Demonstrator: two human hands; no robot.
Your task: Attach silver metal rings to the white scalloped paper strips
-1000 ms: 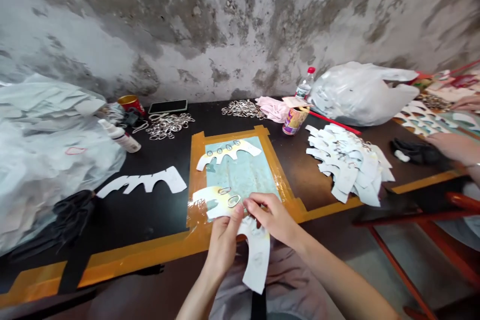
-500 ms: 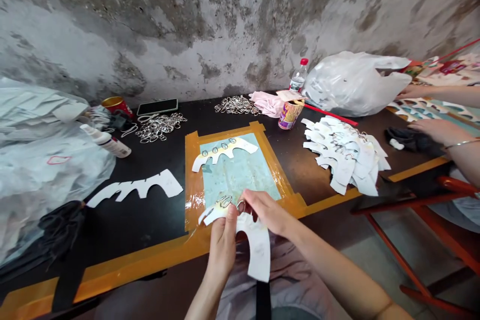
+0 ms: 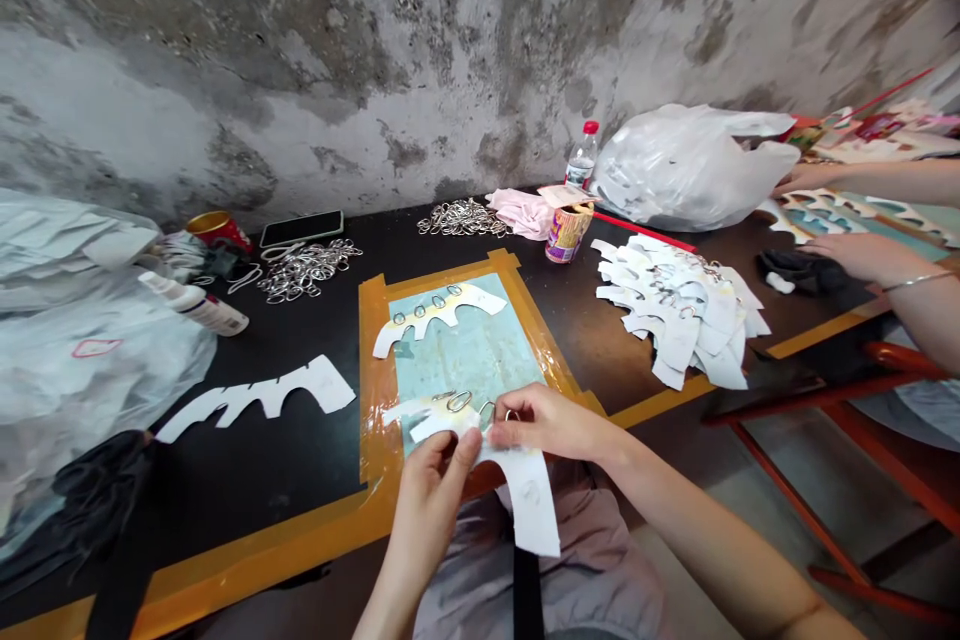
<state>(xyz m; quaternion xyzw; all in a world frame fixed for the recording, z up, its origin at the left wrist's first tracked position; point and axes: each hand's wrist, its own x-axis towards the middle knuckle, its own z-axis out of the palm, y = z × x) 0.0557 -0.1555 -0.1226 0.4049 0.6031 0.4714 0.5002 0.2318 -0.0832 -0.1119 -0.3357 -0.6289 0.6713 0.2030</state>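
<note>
Between both hands, over the front edge of a light-blue mat (image 3: 480,360), I hold a white curved, notched piece (image 3: 534,505) with several metal rings (image 3: 459,401) along its upper edge. My left hand (image 3: 435,490) pinches its middle from below, thumb on top. My right hand (image 3: 544,425) has thumb and fingers closed on the upper edge, close to two of the rings. A second notched strip (image 3: 439,317) with rings lies flat on the mat. To the left, a bare notched strip (image 3: 262,395) rests on the black table.
Piles of metal rings (image 3: 307,270) lie at the back. A heap of notched pieces (image 3: 682,310), a patterned cup (image 3: 568,232), a bottle (image 3: 581,158) and a white bag (image 3: 697,165) stand right. A white glue bottle (image 3: 196,305) lies left. A co-worker's hands (image 3: 862,258) are far right.
My right thumb and fingers have closed in on the piece's upper edge, and my left fingers have curled under it. The piece has shifted slightly right; the view has moved a little.
</note>
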